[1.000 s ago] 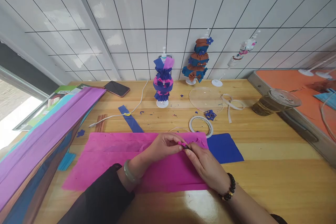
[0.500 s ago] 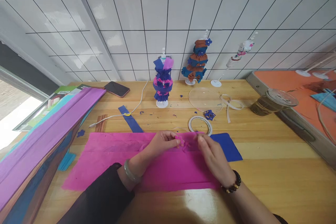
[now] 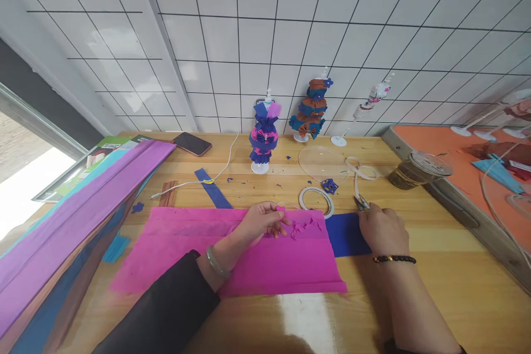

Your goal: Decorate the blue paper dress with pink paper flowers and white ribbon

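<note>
Your little scrap (image 3: 281,209) mid-frame is hot pink, and so's your big sheet (image 3: 286,265) below it. Deep blue paper (image 3: 346,235) just right of that. Your left sleeve (image 3: 166,304) is black, bangle (image 3: 214,264) pale grey-green. Up top, white tiled wall (image 3: 215,38) with dark grid lines; honey-coloured wood-grain worktop (image 3: 448,232), lower right.

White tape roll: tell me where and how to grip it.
The white tape roll is probably best pinched from above by its far rim, one finger in the hole, thumb outside: it lies flat with an open centre, and its near side meets the pink paper sheet.
</note>
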Tool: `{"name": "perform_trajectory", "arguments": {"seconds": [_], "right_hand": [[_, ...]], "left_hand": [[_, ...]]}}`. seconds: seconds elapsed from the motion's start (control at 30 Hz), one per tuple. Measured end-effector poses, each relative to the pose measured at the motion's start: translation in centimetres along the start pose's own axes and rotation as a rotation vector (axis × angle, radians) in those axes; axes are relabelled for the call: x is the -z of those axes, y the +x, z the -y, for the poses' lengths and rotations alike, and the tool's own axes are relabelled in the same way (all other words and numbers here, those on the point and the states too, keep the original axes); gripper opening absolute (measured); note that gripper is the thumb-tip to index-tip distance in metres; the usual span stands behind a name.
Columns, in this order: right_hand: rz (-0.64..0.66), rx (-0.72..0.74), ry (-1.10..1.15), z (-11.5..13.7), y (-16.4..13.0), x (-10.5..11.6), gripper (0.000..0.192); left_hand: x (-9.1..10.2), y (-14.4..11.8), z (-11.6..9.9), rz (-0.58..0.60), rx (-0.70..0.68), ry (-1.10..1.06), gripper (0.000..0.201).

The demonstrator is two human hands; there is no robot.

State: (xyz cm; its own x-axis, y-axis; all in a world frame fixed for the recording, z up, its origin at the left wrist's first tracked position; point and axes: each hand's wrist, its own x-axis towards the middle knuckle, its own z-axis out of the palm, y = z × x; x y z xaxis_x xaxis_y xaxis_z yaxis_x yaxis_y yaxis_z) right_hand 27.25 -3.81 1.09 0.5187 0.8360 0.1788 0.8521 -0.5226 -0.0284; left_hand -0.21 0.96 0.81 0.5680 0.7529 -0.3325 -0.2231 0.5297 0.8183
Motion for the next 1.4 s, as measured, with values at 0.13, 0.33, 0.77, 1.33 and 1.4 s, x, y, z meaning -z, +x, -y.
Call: {"name": "perform_trajectory", "arguments": {"seconds": [0.13,0.33,0.77,1.33,1.4], "right_hand": [[-0.249,0.363,0.344,3.8,-1.9,1.4,0.039],[0.253,0.686,0.859,10.3,-5.6,2.5,0.035],[0.327,0.368,1.139,12.3,-4.5,1.4,0.039],[0.134,0.697,0.365,7.9,-7.8,1.4,0.040],[0.146,0.734,0.333,8.9,-8.2,1.3,0.032]], "left_hand": [[0.1,-0.1,0.1,0.032,-0.030,0.035,0.032],[0.7,0.3,0.8,0.079,-0.052,0.142,0.033],[0.9,0.5,1.5,0.101,-0.150,0.220,0.030],[1.6,1.1,0.7,-0.133,-0.217,-0.072,0.029],[1.7,1.1,0.8,-0.125,-0.222,-0.068,0.029]]}}
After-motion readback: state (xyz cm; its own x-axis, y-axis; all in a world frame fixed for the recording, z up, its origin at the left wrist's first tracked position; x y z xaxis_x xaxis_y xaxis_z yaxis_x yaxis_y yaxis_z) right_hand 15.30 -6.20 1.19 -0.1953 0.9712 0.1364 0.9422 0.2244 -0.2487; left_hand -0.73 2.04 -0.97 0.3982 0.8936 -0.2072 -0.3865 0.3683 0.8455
